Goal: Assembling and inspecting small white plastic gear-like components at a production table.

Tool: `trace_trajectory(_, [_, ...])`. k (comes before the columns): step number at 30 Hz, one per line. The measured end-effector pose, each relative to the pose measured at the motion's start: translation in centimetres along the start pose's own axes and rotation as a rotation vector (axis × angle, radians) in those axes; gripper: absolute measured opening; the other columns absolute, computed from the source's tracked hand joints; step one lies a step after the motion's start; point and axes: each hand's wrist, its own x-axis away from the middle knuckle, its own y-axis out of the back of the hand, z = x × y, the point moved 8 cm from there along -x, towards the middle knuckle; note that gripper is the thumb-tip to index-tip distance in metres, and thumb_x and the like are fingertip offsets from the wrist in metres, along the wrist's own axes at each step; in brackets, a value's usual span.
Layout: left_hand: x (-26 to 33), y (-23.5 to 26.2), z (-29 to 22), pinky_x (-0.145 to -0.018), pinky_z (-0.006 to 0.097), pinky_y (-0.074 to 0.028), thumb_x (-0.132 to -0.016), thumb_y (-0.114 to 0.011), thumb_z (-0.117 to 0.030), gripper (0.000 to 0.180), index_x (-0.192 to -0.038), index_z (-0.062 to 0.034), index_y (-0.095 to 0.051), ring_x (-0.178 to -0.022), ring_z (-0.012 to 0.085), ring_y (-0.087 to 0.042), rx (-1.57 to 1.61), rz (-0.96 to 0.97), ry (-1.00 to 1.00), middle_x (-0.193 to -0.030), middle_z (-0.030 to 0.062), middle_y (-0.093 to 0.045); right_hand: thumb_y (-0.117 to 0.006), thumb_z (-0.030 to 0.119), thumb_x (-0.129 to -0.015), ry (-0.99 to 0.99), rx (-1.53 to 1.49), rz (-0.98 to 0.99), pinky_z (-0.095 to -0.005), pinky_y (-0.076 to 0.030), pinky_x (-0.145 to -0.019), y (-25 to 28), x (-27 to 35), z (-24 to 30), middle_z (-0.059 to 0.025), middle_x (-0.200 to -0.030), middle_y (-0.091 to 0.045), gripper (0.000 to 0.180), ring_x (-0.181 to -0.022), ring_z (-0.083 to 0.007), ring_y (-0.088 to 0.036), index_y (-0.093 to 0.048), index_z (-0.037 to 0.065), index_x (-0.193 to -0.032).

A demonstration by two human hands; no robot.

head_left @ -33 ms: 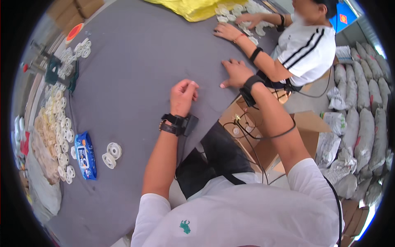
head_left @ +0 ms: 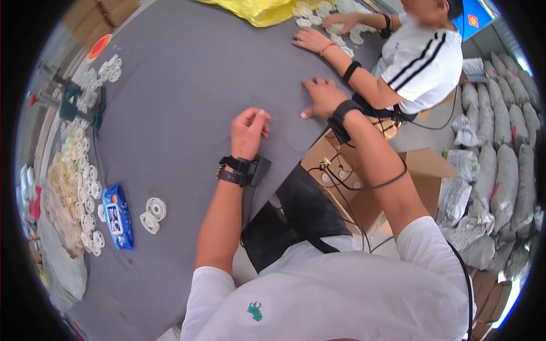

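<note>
Two white wheels (head_left: pixel 156 209) lie together on the tabletop (head_left: pixel 182 113), well to the left of my left hand (head_left: pixel 247 132), which is loosely curled with nothing showing in it. My right hand (head_left: pixel 326 99) is spread open, palm down, near the box (head_left: pixel 373 207). I judge that a light left-hand pinch on the rim would suit each wheel, clear of the nearby wipes pack (head_left: pixel 118 219); the cables (head_left: pixel 326 163) could snag my right wrist.

Two white, round, plastic-looking pieces (head_left: pixel 153 217) — close together — on the grey tabletop (head_left: pixel 182 131)
</note>
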Motion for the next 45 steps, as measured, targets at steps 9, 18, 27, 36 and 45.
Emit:
trace_trajectory(9, [-0.6,0.1,0.2,-0.060,0.027,-0.046,-0.105,-0.059,-0.017,0.023,-0.092,-0.0001,-0.068,-0.064,0.0114,-0.058,0.005,0.006,-0.061,-0.073,0.0028,-0.062,-0.091,0.048,-0.069,-0.094,-0.024,0.027,-0.0639,-0.045,-0.108,-0.4,0.7,-0.7,-0.0141,-0.158,-0.046,0.102,-0.143,-0.0427,-0.044,-0.046,0.022,-0.156])
trace_trajectory(18, [-0.5,0.4,0.3,-0.060,0.027,-0.047,-0.105,-0.060,-0.016,0.023,-0.092,-0.0002,-0.069,-0.064,0.0117,-0.057,0.030,0.003,-0.068,-0.072,0.0029,-0.062,-0.079,0.041,-0.086,0.039,-0.205,-0.224,-0.0475,-0.052,-0.102,-0.2,1.6,-1.9,-0.0175,-0.146,-0.059,0.059,-0.129,-0.0349,-0.060,-0.067,0.011,-0.136])
trace_trajectory(27, [-0.5,0.0,0.3,-0.061,0.027,-0.047,-0.105,-0.060,-0.015,0.022,-0.092,-0.0001,-0.069,-0.064,0.0116,-0.057,0.011,-0.005,-0.071,-0.072,0.0023,-0.062,-0.068,0.019,-0.096,0.078,-0.993,-0.292,-0.0288,-0.054,-0.084,6.5,6.2,-2.3,-0.0008,-0.109,-0.074,0.021,-0.095,-0.0093,-0.067,-0.074,0.004,-0.110])
trace_trajectory(36, [-0.4,0.2,0.4,-0.059,0.026,-0.047,-0.103,-0.061,-0.014,0.021,-0.089,-0.0002,-0.069,-0.064,0.0098,-0.057,0.042,-0.019,-0.054,-0.071,0.0019,-0.062,-0.067,0.011,-0.103,0.363,-1.140,-0.674,-0.0222,-0.053,-0.074,17.6,11.6,-0.7,-0.0023,-0.091,-0.072,0.013,-0.082,-0.0085,-0.067,-0.071,0.000,-0.108])
trace_trajectory(45, [-0.7,0.4,-0.4,-0.059,0.026,-0.046,-0.104,-0.060,-0.015,0.022,-0.089,-0.0008,-0.069,-0.062,0.0103,-0.057,-0.005,-0.032,-0.087,-0.070,0.0017,-0.061,-0.065,0.011,-0.104,0.485,-1.110,-0.922,-0.0222,-0.053,-0.077,22.5,15.2,0.7,-0.0030,-0.092,-0.072,0.013,-0.084,-0.0091,-0.067,-0.071,0.003,-0.111])
